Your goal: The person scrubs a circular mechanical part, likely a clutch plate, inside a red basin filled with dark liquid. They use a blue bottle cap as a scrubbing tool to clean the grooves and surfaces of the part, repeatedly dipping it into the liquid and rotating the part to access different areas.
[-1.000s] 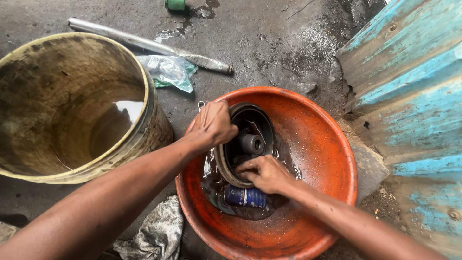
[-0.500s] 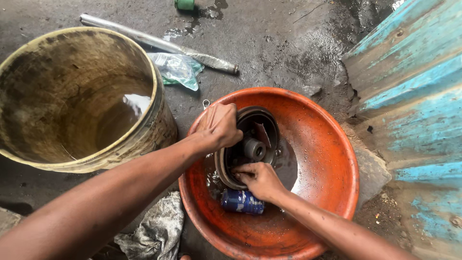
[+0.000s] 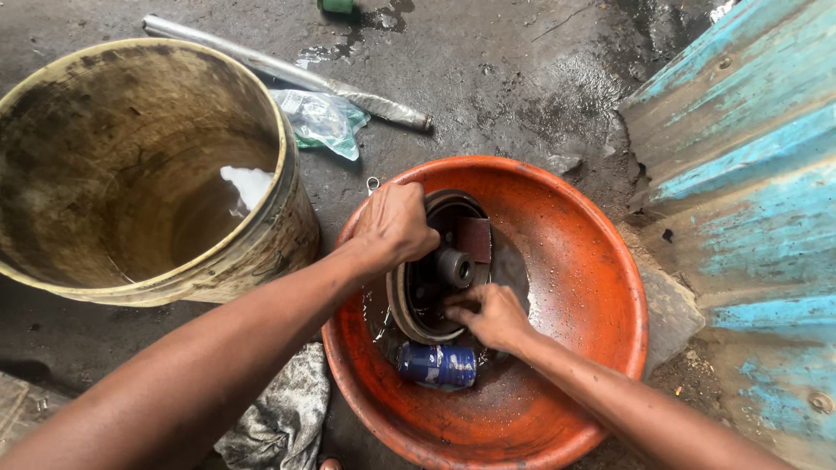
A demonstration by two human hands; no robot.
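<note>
Head view: drum propped on edge in orange basin, above can.
Left hand: clamped on drum's upper rim, steadying it.
Right hand: fingers curled together inside drum, working at hub.

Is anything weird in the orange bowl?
Yes. A crushed blue can lies on its side in the dirty water of the orange basin, right beside the round metal part both hands are gripping.

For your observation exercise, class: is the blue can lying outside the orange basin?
No, the blue can lies on its side inside the orange basin, just below the right hand.
</note>
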